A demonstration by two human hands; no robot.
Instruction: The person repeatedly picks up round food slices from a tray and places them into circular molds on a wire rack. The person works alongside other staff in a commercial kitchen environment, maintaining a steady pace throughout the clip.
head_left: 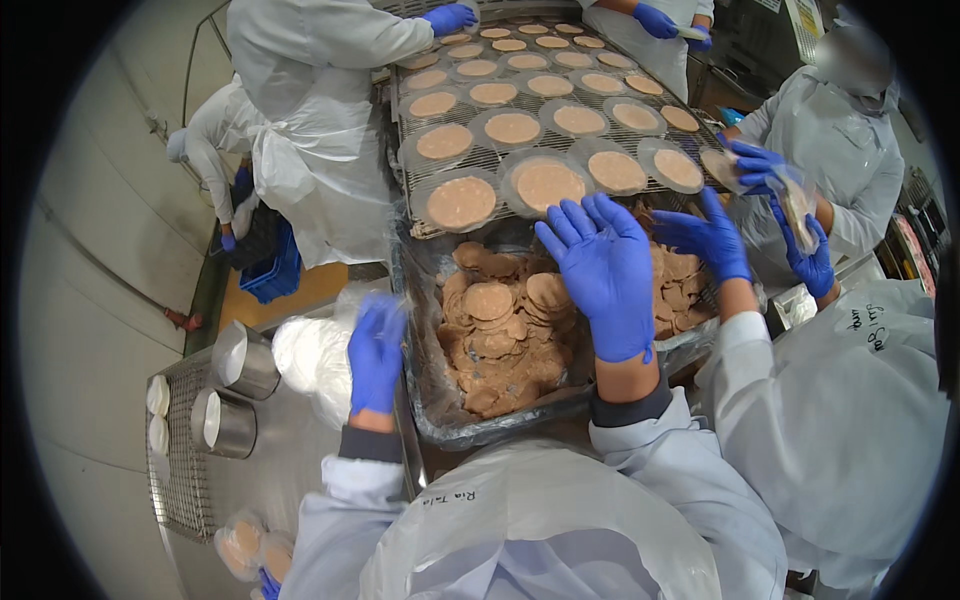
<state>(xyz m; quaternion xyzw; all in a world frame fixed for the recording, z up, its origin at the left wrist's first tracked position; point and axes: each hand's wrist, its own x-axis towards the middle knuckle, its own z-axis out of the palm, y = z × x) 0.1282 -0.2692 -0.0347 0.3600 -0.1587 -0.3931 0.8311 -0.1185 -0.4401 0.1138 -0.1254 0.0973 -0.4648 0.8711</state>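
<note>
My right hand [605, 275], in a blue glove, is raised with its palm showing and fingers stretched out; nothing is in it. Its fingertips reach the near end of the wire conveyor [425, 232], just below a round pale-pink meat patty [548, 186] on a clear film disc. My left hand [376, 355], also blue-gloved, is beside a heap of clear plastic film [312, 362]. Its fingers are smeared by motion, so I cannot make out what they hold. Below the conveyor's end, a film-lined bin [450, 435] contains many loose patties [490, 300].
A co-worker's gloved hand [715, 240] reaches in beside my right hand. Other co-workers line both conveyor sides; one handles a filmed patty [797, 210]. On the left steel table [290, 490] are metal cups [225, 425], a wire rack [180, 470] and patties [245, 540]. A blue crate [272, 268] stands beyond.
</note>
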